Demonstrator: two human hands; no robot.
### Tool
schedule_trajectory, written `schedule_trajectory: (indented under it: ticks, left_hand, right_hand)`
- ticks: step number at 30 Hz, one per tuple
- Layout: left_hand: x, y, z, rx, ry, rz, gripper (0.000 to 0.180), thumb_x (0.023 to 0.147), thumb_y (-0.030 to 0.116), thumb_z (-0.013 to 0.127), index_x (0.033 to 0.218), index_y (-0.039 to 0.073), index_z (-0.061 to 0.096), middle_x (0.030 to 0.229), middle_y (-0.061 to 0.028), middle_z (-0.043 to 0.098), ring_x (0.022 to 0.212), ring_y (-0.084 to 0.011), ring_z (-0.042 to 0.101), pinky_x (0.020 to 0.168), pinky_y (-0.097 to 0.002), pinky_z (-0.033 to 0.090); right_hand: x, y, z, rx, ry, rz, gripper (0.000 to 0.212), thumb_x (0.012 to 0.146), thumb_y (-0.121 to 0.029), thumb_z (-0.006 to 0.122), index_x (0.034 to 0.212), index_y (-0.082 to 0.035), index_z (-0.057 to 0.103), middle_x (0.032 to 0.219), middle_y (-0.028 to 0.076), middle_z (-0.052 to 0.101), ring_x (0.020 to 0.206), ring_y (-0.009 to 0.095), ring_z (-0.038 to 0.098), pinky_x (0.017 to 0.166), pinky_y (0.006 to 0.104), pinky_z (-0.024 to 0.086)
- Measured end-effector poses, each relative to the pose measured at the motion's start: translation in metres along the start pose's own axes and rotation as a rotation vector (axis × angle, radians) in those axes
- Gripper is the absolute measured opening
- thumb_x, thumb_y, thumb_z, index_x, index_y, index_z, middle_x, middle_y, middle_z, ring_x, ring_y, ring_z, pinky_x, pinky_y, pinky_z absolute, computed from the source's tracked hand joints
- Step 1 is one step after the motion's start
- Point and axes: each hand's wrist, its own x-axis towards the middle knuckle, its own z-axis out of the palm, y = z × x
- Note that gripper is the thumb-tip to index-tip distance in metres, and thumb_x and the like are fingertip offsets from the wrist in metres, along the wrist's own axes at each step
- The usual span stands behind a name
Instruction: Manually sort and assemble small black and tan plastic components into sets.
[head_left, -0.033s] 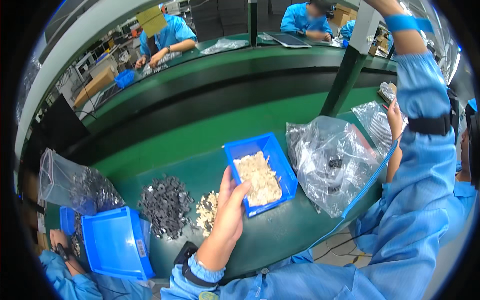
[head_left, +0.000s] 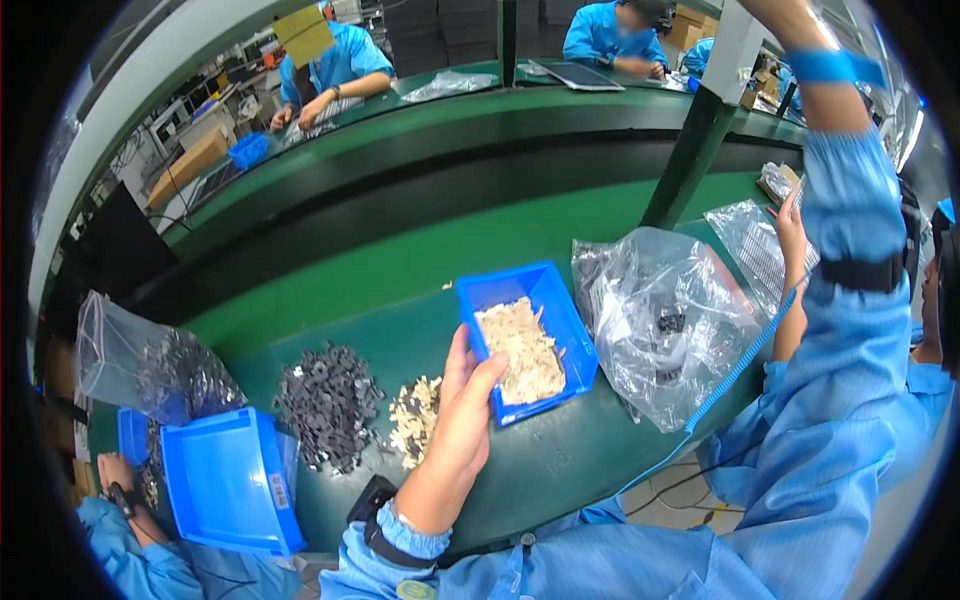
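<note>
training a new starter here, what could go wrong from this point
The left hand alone grips the blue bin at one side, so it might tip and spill its pale pieces. The loose dark pile lies right beside the small pale pile, so a nudge could mix them.

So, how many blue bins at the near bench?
3: the held bin, in the left hand; the wide bin, left of the dark pile; and the small bin, farther left. More may be hidden.
</note>
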Motion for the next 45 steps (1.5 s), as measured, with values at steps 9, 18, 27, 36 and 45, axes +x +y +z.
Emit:
schedule_trajectory:
  ticks: [9,18,27,36,45]
  left_hand:
    - [0.017,-0.044,0.001,0.008,0.175,0.068,0.054,0.089,0.009,0.045,0.135,-0.003,0.021,0.130,-0.0145,0.041,0.118,-0.0203,0.042,0.099,-0.0307,0.033]
    - [-0.051,-0.014,-0.021,0.542,0.127,0.506,0.056,0.086,0.004,0.044,0.136,-0.004,0.019,0.143,-0.0157,0.022,0.132,-0.0276,0.022,0.106,-0.0403,0.019]
    - [-0.168,0.023,-0.135,1.409,0.381,0.542,0.046,0.077,-0.005,0.052,0.122,-0.007,0.044,0.126,-0.0237,0.045,0.116,-0.0365,0.045,0.096,-0.0383,0.037]
    - [-0.166,0.012,-0.147,1.645,0.068,0.372,0.037,0.073,-0.005,0.056,0.110,-0.004,0.052,0.122,-0.0223,0.047,0.112,-0.0385,0.047,0.093,-0.0406,0.040]
    - [-0.127,0.036,-0.151,1.707,0.302,0.549,0.034,0.068,-0.013,0.052,0.101,-0.006,0.057,0.108,-0.0216,0.055,0.096,-0.0347,0.055,0.081,-0.0373,0.046]
  right_hand:
    - [-0.153,-0.198,-0.077,0.677,-0.670,-0.121,0.017,0.071,-0.016,0.067,0.085,-0.006,0.064,0.078,0.009,0.064,0.064,0.020,0.062,0.070,0.0378,0.050]
    - [-0.271,-0.257,0.008,0.629,-0.722,0.523,0.020,0.070,-0.009,0.068,0.087,-0.002,0.060,0.080,0.009,0.059,0.072,0.024,0.060,0.063,0.0320,0.048]
    - [-0.271,-0.259,0.087,0.154,-0.673,0.347,0.030,0.066,-0.008,0.066,0.095,-0.005,0.059,0.091,0.005,0.056,0.095,0.023,0.052,0.090,0.0464,0.034]
    - [-0.251,-0.277,0.067,0.224,-0.730,0.349,0.027,0.062,-0.003,0.067,0.088,-0.004,0.059,0.087,0.006,0.056,0.088,0.024,0.053,0.091,0.0465,0.034]
    - [-0.209,-0.326,0.108,0.702,-0.586,0.077,0.024,0.063,-0.010,0.058,0.085,-0.001,0.061,0.080,0.006,0.053,0.075,0.021,0.053,0.068,0.0321,0.042]
